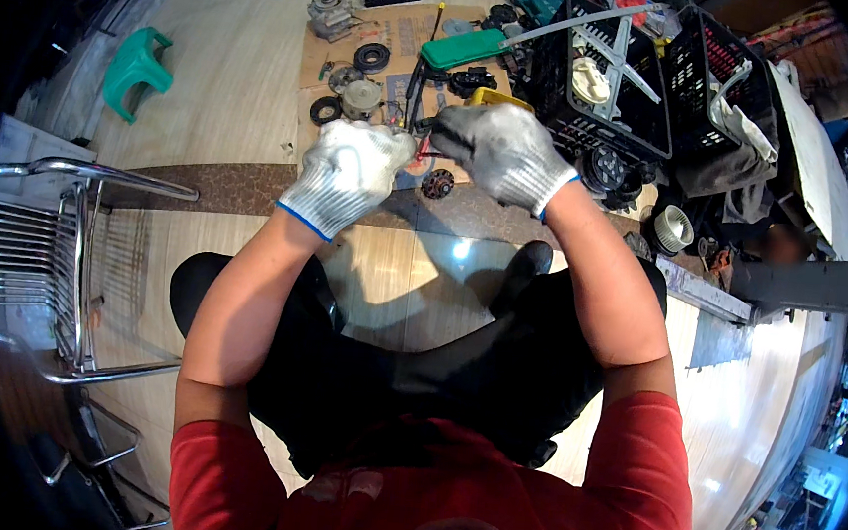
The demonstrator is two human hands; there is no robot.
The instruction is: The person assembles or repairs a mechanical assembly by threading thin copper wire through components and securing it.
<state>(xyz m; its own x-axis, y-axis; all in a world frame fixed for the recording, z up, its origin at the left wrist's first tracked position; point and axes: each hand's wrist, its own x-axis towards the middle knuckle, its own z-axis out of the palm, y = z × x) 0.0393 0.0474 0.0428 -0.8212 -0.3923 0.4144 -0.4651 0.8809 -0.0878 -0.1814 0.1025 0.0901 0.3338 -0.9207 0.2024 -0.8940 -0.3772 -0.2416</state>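
My left hand (352,165), in a white knit glove with a blue cuff, is closed in a fist in front of me. Close beside it my right hand (517,153), gloved alike with darkened fingers, is curled closed. A small red piece (423,147) shows between the hands; its kind cannot be made out, nor can I tell which hand has it. What the fingers grip is hidden behind the gloves. Just below the hands, a dark toothed round part (437,183) lies on the floor. Past the left hand stands a pale round metal part (361,99) near a black ring (325,110).
Cardboard (387,35) bears several machine parts, another black ring (371,58) and a green case (466,47). Loaded black crates (644,123) stand at right, near a white fan wheel (673,229). A green stool (141,68) and a metal-framed chair (75,267) are at left.
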